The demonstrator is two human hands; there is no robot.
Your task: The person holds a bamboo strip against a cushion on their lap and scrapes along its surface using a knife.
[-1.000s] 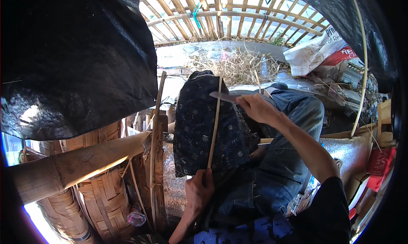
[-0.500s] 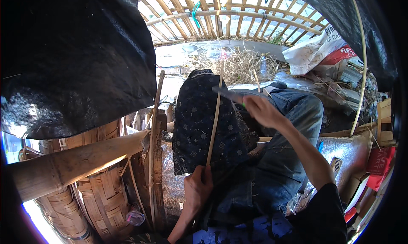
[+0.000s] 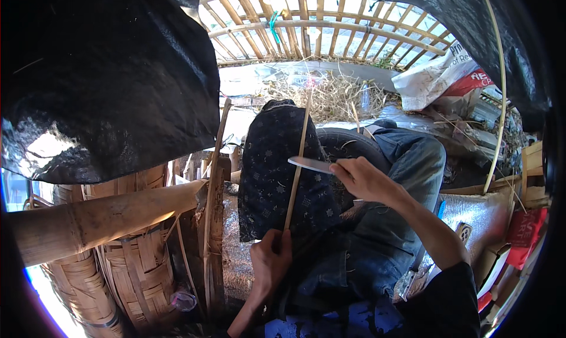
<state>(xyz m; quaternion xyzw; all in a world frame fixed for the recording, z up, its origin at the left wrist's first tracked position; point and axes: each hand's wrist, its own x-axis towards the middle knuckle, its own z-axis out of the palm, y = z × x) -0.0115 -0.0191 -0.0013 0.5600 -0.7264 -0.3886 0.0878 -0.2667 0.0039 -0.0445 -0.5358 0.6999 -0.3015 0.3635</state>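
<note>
A thin pale bamboo strip (image 3: 293, 198) runs up over a dark patterned cloth (image 3: 268, 173) spread across my left leg. Its near end is pinched in my left hand (image 3: 270, 261), thumb against the fingers. My right hand (image 3: 368, 180) is wrapped round the handle of a knife (image 3: 311, 164), whose handle is mostly covered by the fingers. The blade points left and lies across the strip about midway along its length. Beneath the strip, the cloth backs the blade.
To the left lie a thick bamboo pole (image 3: 106, 220) and woven bamboo baskets (image 3: 138, 273), with a black plastic sheet (image 3: 112, 84) hanging above. A slatted bamboo fence (image 3: 324, 28) stands ahead, behind dry straw (image 3: 330, 93). A white and red sack (image 3: 439, 73) is at right.
My right hand has drawn the knife down along the strip toward me, from near its far end to about the middle. The left hand keeps its pinch, almost unmoved.
</note>
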